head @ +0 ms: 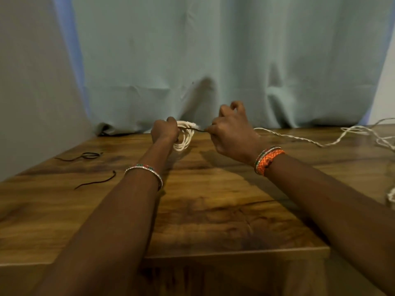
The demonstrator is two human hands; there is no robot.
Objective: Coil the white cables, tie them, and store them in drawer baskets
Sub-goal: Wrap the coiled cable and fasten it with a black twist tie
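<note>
My left hand [164, 130] grips a small coil of white cable [185, 139], held upright just above the far part of the wooden table [213, 189]. A thin black tie [199, 130] runs from the top of the coil to my right hand [229, 133], which pinches its end between thumb and forefinger. The other fingers of that hand are raised and curled. Part of the coil is hidden behind my left fist.
Two loose black ties lie on the table's left side, one looped [85, 155], one nearly straight [96, 182]. Uncoiled white cables [320, 139] trail across the right side toward the table's edge. A pale green curtain [213, 60] hangs right behind the table.
</note>
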